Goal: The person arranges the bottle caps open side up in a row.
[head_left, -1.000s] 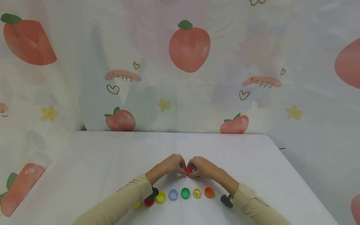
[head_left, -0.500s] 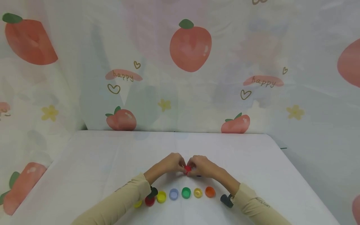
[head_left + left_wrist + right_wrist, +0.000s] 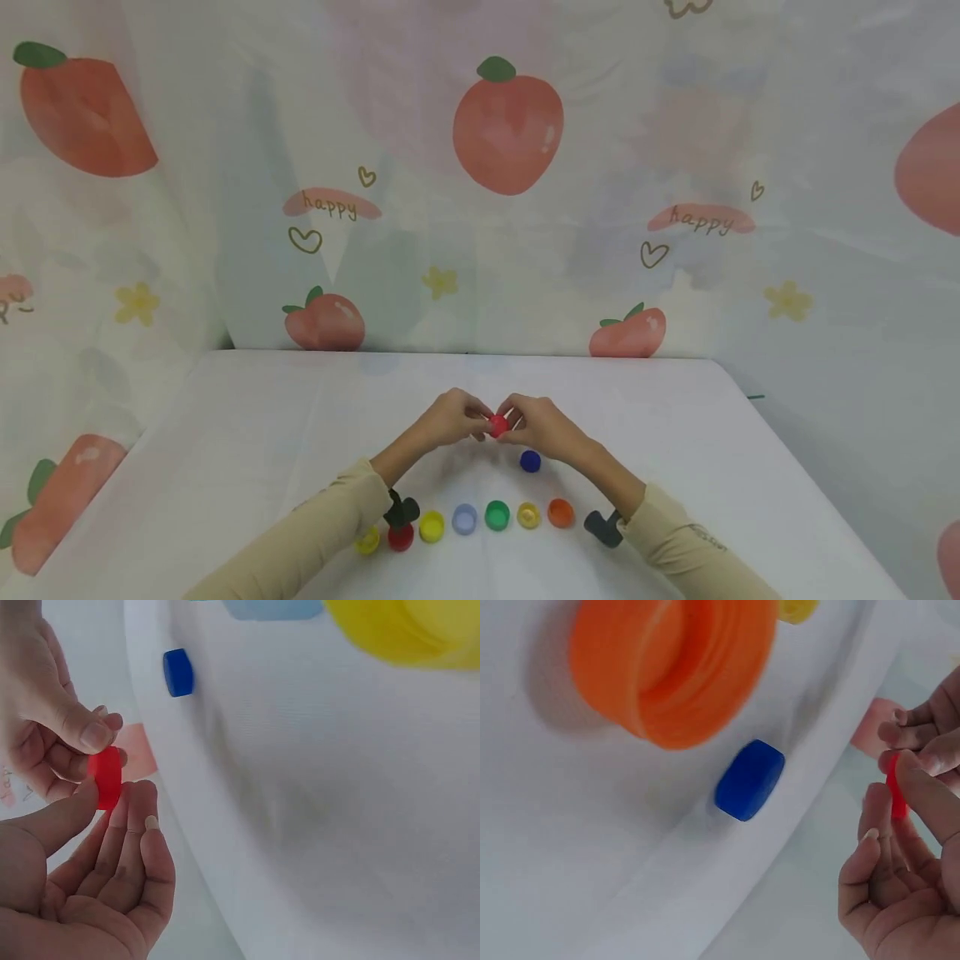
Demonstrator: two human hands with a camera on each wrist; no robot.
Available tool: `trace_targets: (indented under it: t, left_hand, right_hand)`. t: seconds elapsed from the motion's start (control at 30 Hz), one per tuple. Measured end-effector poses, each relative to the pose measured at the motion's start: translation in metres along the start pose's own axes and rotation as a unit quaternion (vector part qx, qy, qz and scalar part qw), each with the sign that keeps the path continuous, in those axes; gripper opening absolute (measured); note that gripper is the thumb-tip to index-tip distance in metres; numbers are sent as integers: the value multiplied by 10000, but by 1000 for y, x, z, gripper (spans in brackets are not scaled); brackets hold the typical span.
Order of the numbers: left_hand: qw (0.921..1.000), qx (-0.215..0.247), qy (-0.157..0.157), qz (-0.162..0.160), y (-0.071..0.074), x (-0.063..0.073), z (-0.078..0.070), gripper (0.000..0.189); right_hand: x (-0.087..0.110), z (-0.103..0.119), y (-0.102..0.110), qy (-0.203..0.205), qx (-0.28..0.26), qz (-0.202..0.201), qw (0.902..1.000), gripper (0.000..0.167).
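Both hands meet over the middle of the table, with a small red bottle cap (image 3: 498, 426) between their fingertips. My left hand (image 3: 448, 418) pinches the cap from the left, its thumb against one face and the other fingers partly spread in the left wrist view. From the other side my right hand (image 3: 549, 429) pinches the same cap with thumb and fingertips. The cap (image 3: 106, 780) stands on edge in the left wrist view, partly covered by fingers. On the table, close below the right hand, lies a dark blue cap (image 3: 530, 461).
A row of caps runs along the near side of the white table (image 3: 300, 433): yellow, red, yellow, light blue, green (image 3: 497, 515), gold and orange (image 3: 560, 513). Dark wrist cameras (image 3: 604, 528) hang under both forearms. A fruit-patterned cloth (image 3: 420, 250) stands behind the table.
Both hands have moved up and away from the person, carrying the red cap along. The dark blue cap, mostly hidden by the right hand before, now shows fully. The row of caps is unchanged.
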State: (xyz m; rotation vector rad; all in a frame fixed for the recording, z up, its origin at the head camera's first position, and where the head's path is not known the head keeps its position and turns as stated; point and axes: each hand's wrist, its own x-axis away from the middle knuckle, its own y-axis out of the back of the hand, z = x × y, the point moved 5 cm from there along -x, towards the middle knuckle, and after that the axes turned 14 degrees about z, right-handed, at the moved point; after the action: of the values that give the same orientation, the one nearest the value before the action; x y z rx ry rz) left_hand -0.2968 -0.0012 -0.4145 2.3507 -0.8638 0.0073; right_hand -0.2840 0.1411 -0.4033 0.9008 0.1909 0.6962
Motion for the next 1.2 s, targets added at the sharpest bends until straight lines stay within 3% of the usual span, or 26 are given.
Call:
trace_targets:
  t: [0.1,0.33,0.5,0.67,0.9,1.07,1.2]
  left_hand:
    - [9997,153,-160,-110,6,4,-6,20]
    - [9966,-132,-697,-425,18,21,-21,16]
    - [9924,-30,-1123,-507,25,35,-36,16]
    - [9896,75,-1313,-584,27,45,-46,13]
    - [9876,-112,-1485,-495,16,48,-52,8]
    - [9868,-313,-1544,-373,0,44,-52,5]
    - [9865,-365,-1571,-281,-11,41,-52,7]
  right_hand:
    - [2,3,6,23,-264,-163,9995,29]
    - [12,17,18,84,-612,-486,9969,23]
    - [20,28,28,330,-833,-874,9921,18]
    - [26,34,31,463,-1036,-968,9888,20]
    - [40,33,27,706,-932,-873,9893,23]
    - [51,25,19,612,-820,-760,9918,26]
    - [58,18,15,533,-683,-634,9942,38]
